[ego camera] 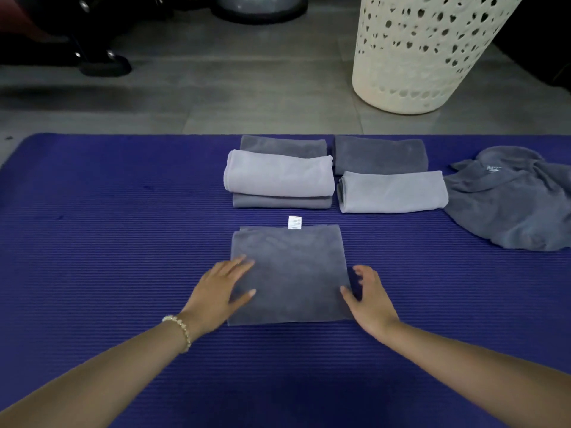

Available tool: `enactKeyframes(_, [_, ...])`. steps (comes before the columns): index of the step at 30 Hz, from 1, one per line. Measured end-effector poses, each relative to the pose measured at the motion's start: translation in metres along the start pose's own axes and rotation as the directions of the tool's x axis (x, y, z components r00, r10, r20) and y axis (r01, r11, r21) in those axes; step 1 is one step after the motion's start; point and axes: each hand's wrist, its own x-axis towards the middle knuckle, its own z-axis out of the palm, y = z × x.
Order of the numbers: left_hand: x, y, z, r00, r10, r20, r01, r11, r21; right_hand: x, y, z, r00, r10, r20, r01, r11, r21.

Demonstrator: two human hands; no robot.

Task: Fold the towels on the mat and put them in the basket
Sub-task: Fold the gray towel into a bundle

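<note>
A dark grey towel [290, 273], folded into a near square with a white label at its far edge, lies flat on the purple mat [108, 227]. My left hand [222, 291] rests flat on the towel's left edge with straight fingers. My right hand [367, 298] is at the towel's right edge, fingers spread and slightly bent, thumb touching the cloth. Behind lie two groups of folded towels: a light grey one [278, 174] stacked with darker ones, and a light grey one [392, 191] in front of a dark one [380, 154]. An unfolded grey towel [509, 199] lies crumpled at the right. The cream perforated basket [417, 50] stands on the floor beyond the mat.
Grey tiled floor [216, 97] lies past the mat's far edge. Dark exercise equipment [102, 63] and a grey dome [259, 4] stand at the back left. A dark object fills the far right corner behind the basket.
</note>
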Motion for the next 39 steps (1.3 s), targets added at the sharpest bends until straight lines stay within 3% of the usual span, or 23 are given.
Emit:
enactKeyframes(2, [-0.001, 0.006, 0.017, 0.971, 0.200, 0.130, -0.216, 0.968, 0.125, 0.000, -0.002, -0.003, 0.953, -0.267, 0.145, 0.292, 0.937, -0.192])
enactKeyframes(3, [-0.001, 0.007, 0.027, 0.958, 0.220, 0.186, -0.253, 0.951, 0.176, 0.003, -0.003, -0.004, 0.895, -0.365, 0.258, 0.433, 0.850, -0.300])
enactKeyframes(6, [-0.002, 0.002, 0.053, 0.966, 0.179, 0.184, -0.231, 0.921, 0.315, 0.015, 0.001, 0.001, 0.713, -0.424, 0.559, 0.688, 0.580, -0.437])
enactKeyframes(8, [0.002, 0.005, 0.059, 0.979, 0.153, 0.134, -0.190, 0.921, 0.339, 0.023, 0.005, 0.008, 0.673, -0.392, 0.627, 0.723, 0.527, -0.446])
enactKeyframes(10, [0.006, 0.005, 0.061, 0.985, 0.147, 0.087, -0.167, 0.934, 0.317, 0.031, 0.008, 0.012, 0.681, -0.379, 0.626, 0.717, 0.519, -0.466])
enactKeyframes(15, [0.018, 0.011, 0.056, 0.987, 0.107, 0.119, -0.138, 0.947, 0.291, 0.043, 0.009, 0.019, 0.703, -0.360, 0.614, 0.702, 0.492, -0.515])
enactKeyframes(20, [0.028, 0.017, 0.039, 0.965, 0.261, 0.001, -0.242, 0.890, 0.387, 0.045, 0.000, 0.015, 0.714, -0.362, 0.599, 0.689, 0.514, -0.511])
enactKeyframes(22, [0.028, 0.027, 0.023, 0.975, 0.223, 0.015, -0.217, 0.928, 0.302, 0.044, -0.007, 0.011, 0.743, -0.342, 0.575, 0.641, 0.612, -0.464])
enactKeyframes(25, [0.034, 0.028, -0.003, 0.978, 0.101, 0.181, -0.096, 0.995, -0.034, 0.052, -0.028, -0.005, 0.823, -0.252, 0.508, 0.438, 0.852, -0.286])
enactKeyframes(27, [0.044, 0.024, -0.022, 0.939, 0.066, 0.338, -0.015, 0.989, -0.150, 0.059, -0.045, -0.019, 0.809, -0.131, 0.573, 0.281, 0.942, -0.182])
enactKeyframes(30, [0.045, 0.022, -0.042, 0.814, 0.039, 0.580, 0.081, 0.980, -0.180, 0.057, -0.056, -0.029, 0.627, 0.137, 0.767, 0.053, 0.975, -0.217])
enactKeyframes(31, [0.043, 0.020, -0.041, 0.786, 0.040, 0.616, 0.110, 0.973, -0.204, 0.055, -0.054, -0.029, 0.565, 0.194, 0.802, -0.015, 0.974, -0.225])
enactKeyframes(33, [0.032, 0.010, -0.034, 0.760, 0.026, 0.649, 0.196, 0.943, -0.268, 0.051, -0.046, -0.029, 0.509, 0.236, 0.828, -0.137, 0.972, -0.192])
enactKeyframes(35, [0.019, 0.001, -0.025, 0.798, -0.033, 0.602, 0.287, 0.899, -0.331, 0.050, -0.037, -0.032, 0.518, 0.219, 0.827, -0.219, 0.968, -0.119])
enactKeyframes(37, [0.010, -0.005, -0.023, 0.824, -0.087, 0.560, 0.395, 0.796, -0.458, 0.053, -0.030, -0.035, 0.580, 0.195, 0.791, -0.292, 0.956, -0.021])
enactKeyframes(39, [0.002, -0.010, -0.025, 0.809, -0.050, 0.585, 0.462, 0.670, -0.582, 0.058, -0.024, -0.035, 0.653, 0.174, 0.737, -0.357, 0.929, 0.096])
